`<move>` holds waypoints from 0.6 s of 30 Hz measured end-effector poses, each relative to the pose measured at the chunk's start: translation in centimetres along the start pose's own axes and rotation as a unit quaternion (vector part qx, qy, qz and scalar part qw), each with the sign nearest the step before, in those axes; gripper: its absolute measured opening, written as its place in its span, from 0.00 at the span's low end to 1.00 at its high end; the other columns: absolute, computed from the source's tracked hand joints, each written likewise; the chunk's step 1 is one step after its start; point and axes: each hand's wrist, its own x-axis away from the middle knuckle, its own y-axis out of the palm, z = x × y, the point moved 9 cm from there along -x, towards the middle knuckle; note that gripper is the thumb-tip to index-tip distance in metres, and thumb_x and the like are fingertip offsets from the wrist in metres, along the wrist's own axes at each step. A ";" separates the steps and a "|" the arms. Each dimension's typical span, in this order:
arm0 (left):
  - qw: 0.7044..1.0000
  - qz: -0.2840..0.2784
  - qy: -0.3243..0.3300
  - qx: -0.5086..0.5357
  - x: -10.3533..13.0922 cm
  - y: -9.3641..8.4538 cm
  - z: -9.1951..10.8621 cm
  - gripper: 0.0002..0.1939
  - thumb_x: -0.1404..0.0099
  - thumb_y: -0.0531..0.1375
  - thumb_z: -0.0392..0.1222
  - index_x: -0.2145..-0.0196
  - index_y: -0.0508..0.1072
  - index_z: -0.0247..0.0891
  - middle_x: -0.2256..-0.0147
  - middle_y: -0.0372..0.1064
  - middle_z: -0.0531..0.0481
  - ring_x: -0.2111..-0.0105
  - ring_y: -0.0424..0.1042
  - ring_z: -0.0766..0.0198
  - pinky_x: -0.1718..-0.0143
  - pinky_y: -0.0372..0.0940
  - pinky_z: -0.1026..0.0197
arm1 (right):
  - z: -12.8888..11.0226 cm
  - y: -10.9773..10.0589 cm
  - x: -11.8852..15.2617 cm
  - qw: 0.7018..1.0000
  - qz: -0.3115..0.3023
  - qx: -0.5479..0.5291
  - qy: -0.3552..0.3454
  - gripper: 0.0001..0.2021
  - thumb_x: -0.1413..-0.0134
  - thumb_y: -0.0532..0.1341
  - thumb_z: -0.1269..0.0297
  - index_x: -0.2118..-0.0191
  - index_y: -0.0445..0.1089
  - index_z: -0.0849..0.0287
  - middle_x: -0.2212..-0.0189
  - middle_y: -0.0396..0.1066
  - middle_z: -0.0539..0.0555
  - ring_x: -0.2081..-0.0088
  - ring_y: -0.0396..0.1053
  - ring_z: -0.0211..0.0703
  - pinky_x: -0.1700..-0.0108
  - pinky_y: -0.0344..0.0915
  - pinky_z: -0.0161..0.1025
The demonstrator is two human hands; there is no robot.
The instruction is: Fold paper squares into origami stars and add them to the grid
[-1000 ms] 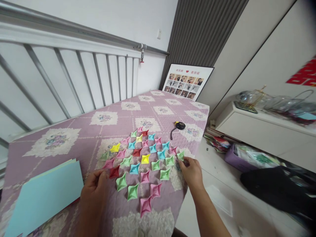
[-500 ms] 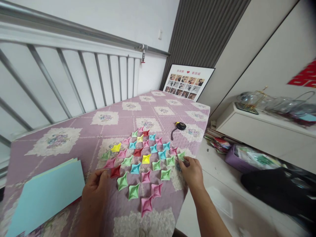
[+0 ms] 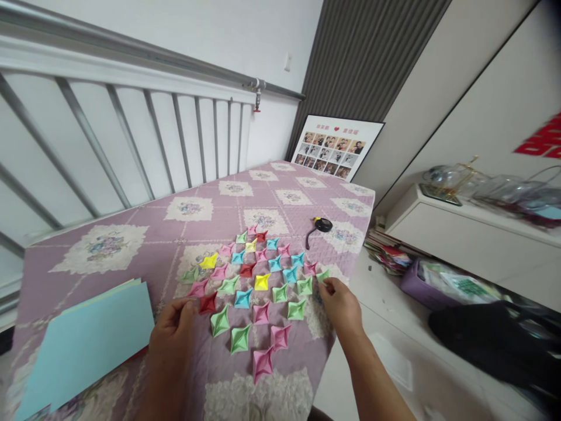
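Note:
Folded paper stars in pink, green, blue, yellow and red lie in a diamond-like pattern on the purple floral cloth (image 3: 184,234). My left hand (image 3: 175,321) is closed at the pattern's left side, beside a red star (image 3: 208,303) and a pink star (image 3: 199,288); what its fingers hold, if anything, is hidden. At the right corner, my right hand (image 3: 339,301) pinches the edge of a green star (image 3: 322,276). A yellow star (image 3: 262,282) sits near the middle. Two pink stars (image 3: 263,363) (image 3: 279,336) touch at the near end.
Blue paper sheets (image 3: 92,339) lie at the left. A black tape measure (image 3: 323,224) rests beyond the stars. A radiator (image 3: 166,134) borders the cloth; a framed photo board (image 3: 337,146) stands behind. Right are a purple bin (image 3: 412,285) and black bag (image 3: 482,339).
The whole view has shifted slightly. My right hand's fingers have drawn closer together at the green star; my left hand stays about where it was beside the red and pink stars.

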 end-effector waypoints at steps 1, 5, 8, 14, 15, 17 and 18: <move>1.000 0.000 0.000 0.000 0.0 0.0 0.1 0.16 0.45 0.58 0.52 0.66 0.74 0.38 0.71 0.72 0.51 0.67 0.71 0.58 0.68 0.63 0.62 | 0.0 0.1 0.0 1.000 -0.004 0.002 0.005 0.11 0.49 0.57 0.56 0.64 0.70 0.54 0.72 0.72 0.50 0.71 0.68 0.42 0.71 0.56 0.35; 1.000 0.000 0.001 0.009 0.1 0.0 0.5 0.17 0.46 0.59 0.53 0.67 0.74 0.37 0.72 0.72 0.50 0.68 0.71 0.57 0.68 0.63 0.60 | 0.0 0.3 -0.1 1.000 -0.011 0.008 0.017 0.12 0.49 0.57 0.55 0.62 0.69 0.54 0.74 0.72 0.49 0.73 0.68 0.41 0.72 0.55 0.34; 1.000 0.002 -0.001 0.015 0.1 0.0 0.8 0.17 0.47 0.59 0.53 0.68 0.74 0.37 0.73 0.72 0.50 0.69 0.71 0.57 0.68 0.63 0.60 | -0.1 0.4 -0.1 1.000 -0.012 0.015 0.018 0.11 0.49 0.57 0.55 0.62 0.69 0.54 0.75 0.72 0.49 0.74 0.67 0.41 0.72 0.54 0.34; 1.000 0.010 -0.012 0.023 0.2 0.1 0.6 0.16 0.46 0.59 0.53 0.68 0.73 0.37 0.73 0.71 0.51 0.70 0.70 0.59 0.70 0.62 0.61 | 0.0 0.6 -0.3 0.999 -0.009 0.026 0.026 0.09 0.48 0.56 0.58 0.63 0.68 0.54 0.73 0.72 0.50 0.73 0.67 0.41 0.73 0.53 0.34; 1.000 0.008 -0.013 0.023 0.2 0.1 0.6 0.17 0.46 0.59 0.53 0.67 0.73 0.37 0.73 0.71 0.51 0.70 0.70 0.59 0.70 0.62 0.61 | 0.0 0.6 -0.4 0.999 -0.009 0.028 0.028 0.08 0.48 0.56 0.59 0.63 0.68 0.54 0.73 0.72 0.51 0.73 0.66 0.41 0.73 0.52 0.34; 1.000 0.011 -0.011 0.020 0.2 0.0 0.7 0.17 0.47 0.59 0.53 0.67 0.73 0.37 0.73 0.71 0.51 0.70 0.70 0.59 0.70 0.62 0.61 | 0.0 0.6 -0.4 0.999 -0.010 0.031 0.032 0.08 0.49 0.57 0.61 0.64 0.68 0.55 0.73 0.72 0.51 0.74 0.66 0.41 0.73 0.52 0.34; 1.000 0.011 -0.010 0.018 0.2 0.0 0.7 0.17 0.47 0.59 0.53 0.67 0.73 0.37 0.73 0.71 0.51 0.70 0.70 0.59 0.70 0.62 0.61 | 0.0 0.5 -0.4 0.999 -0.010 0.033 0.035 0.07 0.49 0.57 0.61 0.64 0.68 0.55 0.74 0.72 0.51 0.74 0.66 0.41 0.73 0.51 0.34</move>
